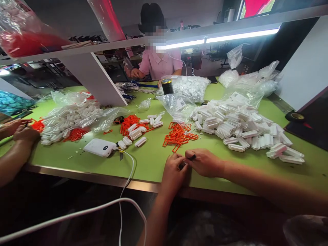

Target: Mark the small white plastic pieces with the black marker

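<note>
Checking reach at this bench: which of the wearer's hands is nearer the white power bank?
Left. The left hand sits to the right of the white power bank; the right hand, pinching a small dark part, is farther right still, beside the left hand.

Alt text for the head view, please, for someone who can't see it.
Left hand and right hand meet at the near edge of the green table, pinching a small dark part. Beyond lie orange clips and a heap of white plastic pieces; other people work opposite and left.
</note>
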The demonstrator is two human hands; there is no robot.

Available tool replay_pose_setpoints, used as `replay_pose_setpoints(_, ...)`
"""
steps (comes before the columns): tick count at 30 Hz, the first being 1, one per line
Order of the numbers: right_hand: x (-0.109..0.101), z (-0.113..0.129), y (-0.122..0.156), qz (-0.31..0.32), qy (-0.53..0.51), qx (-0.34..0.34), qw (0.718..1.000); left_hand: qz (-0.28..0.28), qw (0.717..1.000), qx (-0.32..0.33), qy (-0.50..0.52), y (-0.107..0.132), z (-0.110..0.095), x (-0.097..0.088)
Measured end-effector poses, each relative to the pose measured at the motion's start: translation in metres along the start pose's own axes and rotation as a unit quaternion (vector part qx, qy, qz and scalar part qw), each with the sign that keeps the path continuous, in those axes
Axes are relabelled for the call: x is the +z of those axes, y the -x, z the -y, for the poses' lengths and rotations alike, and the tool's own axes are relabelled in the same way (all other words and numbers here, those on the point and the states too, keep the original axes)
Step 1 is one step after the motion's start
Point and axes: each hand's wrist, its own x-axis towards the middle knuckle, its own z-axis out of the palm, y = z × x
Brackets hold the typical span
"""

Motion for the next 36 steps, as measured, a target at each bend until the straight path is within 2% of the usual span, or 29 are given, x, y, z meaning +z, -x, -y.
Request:
replay_pose_setpoints(3,0.002,0.002,0.0,0.003,-0.003,-0.002,1.0,-0.004,1.0,0.003,0.004,0.0,0.0,0.0)
replay_pose_setpoints(6,0.006,-0.002,0.005,-0.041,-0.073,0.06,0.995,0.002,1.0,0.0,0.008,0.0,-0.003,-0.002)
replay_pose_setpoints(8,0.008,-0.007,0.007,-0.085,-0.138,0.104,0.981,0.005,1.0,-0.001,0.012,0.001,-0.005,-0.004)
replay_pose_setpoints(11,0.008,-0.012,0.008,-0.124,-0.215,0.137,0.959,0.01,1.0,0.0,0.017,0.001,-0.006,-0.005)
replay_pose_setpoints(16,0.005,-0.011,0.006,-0.109,-0.276,0.153,0.942,0.01,1.0,-0.004,0.023,0.001,-0.005,-0.004)
replay_pose_setpoints(27,0.006,-0.014,0.006,-0.096,-0.317,0.17,0.928,0.003,1.0,0.0,0.02,0.001,-0.005,-0.004)
replay_pose_setpoints(31,0.006,-0.013,0.006,-0.088,-0.313,0.172,0.93,0.004,1.0,0.001,0.017,0.001,-0.005,-0.003)
replay_pose_setpoints(36,0.004,-0.012,0.005,-0.091,-0.27,0.158,0.945,0.003,1.0,0.0,0.02,0.001,-0.005,-0.003)
